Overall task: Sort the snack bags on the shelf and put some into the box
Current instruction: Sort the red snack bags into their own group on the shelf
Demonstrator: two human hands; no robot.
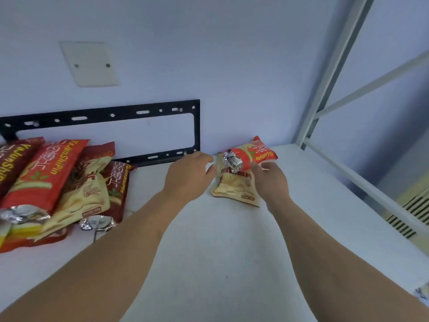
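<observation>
The right hand [270, 182] grips a red snack bag [251, 154] above a beige snack bag [234, 184] on the shelf [209, 240]. Left of that beige bag, the left hand [188, 175] hovers, fingers relaxed.

Snack bags [69, 182] glossy plastic, foil ends; shelf [220, 252] matt white.

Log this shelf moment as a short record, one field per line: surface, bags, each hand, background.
surface: white shelf
bag pile: several red and cream snack bags, overlapping, at the left
held bag: orange-red snack bag, raised near the wall
bag beneath: cream bag lying flat on the shelf
right hand: grips the orange-red snack bag from below
left hand: holds nothing, fingers loosely curled, just left of the two bags
background: black metal bracket and blank cover plate on the wall
box: not in view
</observation>
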